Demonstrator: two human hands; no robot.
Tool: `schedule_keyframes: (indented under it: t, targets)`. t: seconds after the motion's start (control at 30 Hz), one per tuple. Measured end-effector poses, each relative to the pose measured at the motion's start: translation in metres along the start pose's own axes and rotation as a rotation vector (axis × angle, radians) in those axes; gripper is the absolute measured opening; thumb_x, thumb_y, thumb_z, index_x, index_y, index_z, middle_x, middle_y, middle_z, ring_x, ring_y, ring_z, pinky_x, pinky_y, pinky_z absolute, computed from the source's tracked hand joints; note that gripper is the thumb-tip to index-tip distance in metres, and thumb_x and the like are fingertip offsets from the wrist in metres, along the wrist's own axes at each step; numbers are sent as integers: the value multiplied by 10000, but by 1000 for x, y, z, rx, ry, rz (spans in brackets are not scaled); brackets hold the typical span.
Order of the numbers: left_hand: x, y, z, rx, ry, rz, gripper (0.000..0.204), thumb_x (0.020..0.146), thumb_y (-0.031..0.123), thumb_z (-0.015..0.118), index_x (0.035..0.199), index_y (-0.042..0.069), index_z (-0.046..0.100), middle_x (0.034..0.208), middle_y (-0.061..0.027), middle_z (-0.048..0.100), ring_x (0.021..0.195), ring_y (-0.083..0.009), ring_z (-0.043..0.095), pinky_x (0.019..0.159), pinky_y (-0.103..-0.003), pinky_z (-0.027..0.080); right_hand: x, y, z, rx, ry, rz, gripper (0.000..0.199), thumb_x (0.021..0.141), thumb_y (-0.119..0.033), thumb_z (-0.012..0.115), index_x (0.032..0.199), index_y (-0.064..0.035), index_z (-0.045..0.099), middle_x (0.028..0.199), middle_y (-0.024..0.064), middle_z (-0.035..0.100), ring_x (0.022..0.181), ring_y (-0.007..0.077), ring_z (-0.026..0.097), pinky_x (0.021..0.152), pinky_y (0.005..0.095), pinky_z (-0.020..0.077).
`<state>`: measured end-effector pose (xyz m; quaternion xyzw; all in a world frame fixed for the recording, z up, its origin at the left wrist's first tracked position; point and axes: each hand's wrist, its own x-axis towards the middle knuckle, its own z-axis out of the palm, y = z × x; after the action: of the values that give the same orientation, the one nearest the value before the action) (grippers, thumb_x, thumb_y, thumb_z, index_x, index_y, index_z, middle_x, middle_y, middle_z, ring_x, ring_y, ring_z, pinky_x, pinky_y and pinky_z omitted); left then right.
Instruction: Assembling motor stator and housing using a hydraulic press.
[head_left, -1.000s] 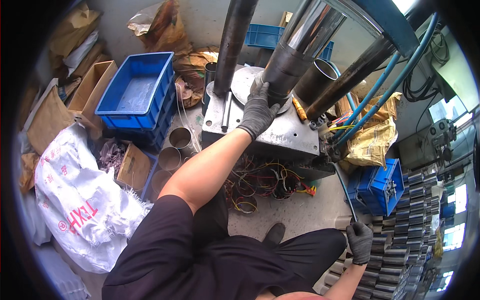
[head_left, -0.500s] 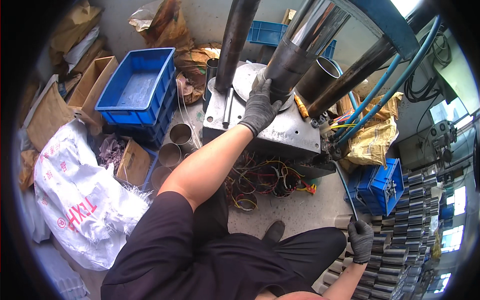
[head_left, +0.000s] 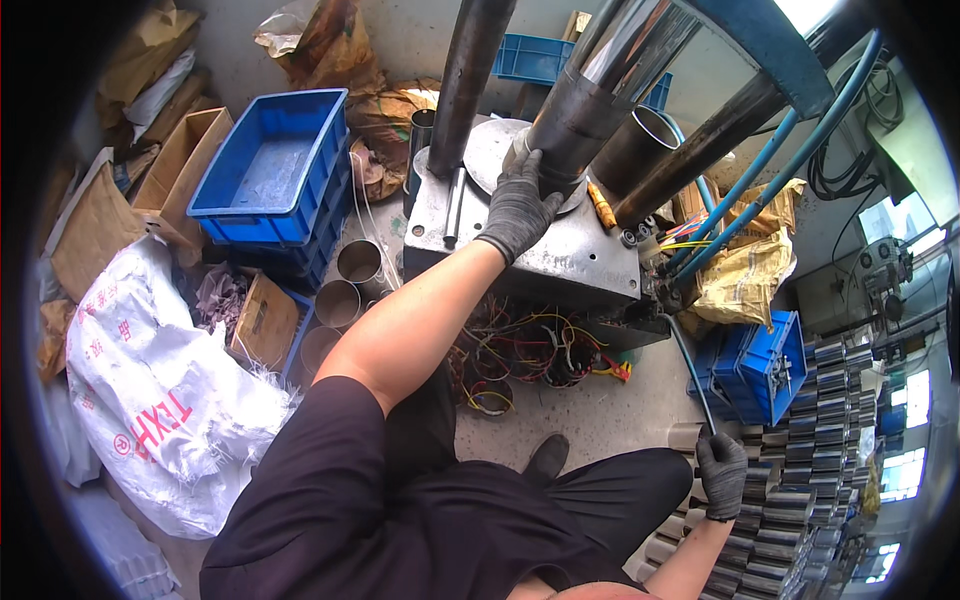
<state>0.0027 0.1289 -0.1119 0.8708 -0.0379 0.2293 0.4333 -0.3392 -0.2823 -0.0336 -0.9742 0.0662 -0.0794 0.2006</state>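
My left hand (head_left: 520,212), in a dark grey glove, is against the lower side of a dark metal cylinder (head_left: 560,135). Its fingers reach up along the cylinder's left side and the thumb spreads to the right. The cylinder stands under a shiny press ram (head_left: 632,50), on a round steel plate (head_left: 488,158) on the press bed (head_left: 560,262). At the lower right, my gloved right hand (head_left: 722,478) is closed round the end of a thin metal lever (head_left: 690,370) that runs up to the side of the press. The fingertips of the left hand are partly hidden by the cylinder's curve.
A steel rod (head_left: 455,208) and an orange-handled tool (head_left: 602,205) lie on the bed. Tangled wires (head_left: 530,350) sit below it. Stacked blue crates (head_left: 268,165) and a white sack (head_left: 165,400) are at left. Rows of metal cylinders (head_left: 800,480) line the right.
The view has shifted very slightly. Both hands keep their places on the cylinder and the lever.
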Motion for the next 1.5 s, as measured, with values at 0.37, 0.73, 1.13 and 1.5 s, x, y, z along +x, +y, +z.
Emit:
schedule_keyframes:
  t: [0.37,0.73,1.13,1.5]
  targets:
    - [0,-3,0,-8,8,-4,806,859,241,745,1518,-11,356,1525,-254,417,1409,-384,417,1196,-428,330,1,-3,2,14,9,26,212,860,-89,724,729,4,585,615,143,538,568,239,487,583,374,417]
    - [-1,-5,3,-3,49,33,812,850,223,750,1514,-24,354,1527,-253,417,1401,-386,426,1195,-430,332,41,-29,-42,373,-163,84,208,925,-37,669,1127,9,690,1025,68,707,889,151,646,831,299,526]
    - [0,-4,2,1,30,24,816,855,229,747,1522,-14,343,1530,-242,409,1395,-392,426,1190,-431,341,202,-46,-99,-191,437,-178,203,942,-85,582,1090,11,682,967,136,716,855,227,667,815,364,515]
    - [1,-1,5,20,23,19,821,862,270,743,1521,-16,344,1527,-256,399,1395,-398,416,1186,-441,337,33,-5,-34,6,-470,-55,217,884,-44,665,1080,37,713,842,90,731,706,154,663,659,335,547]
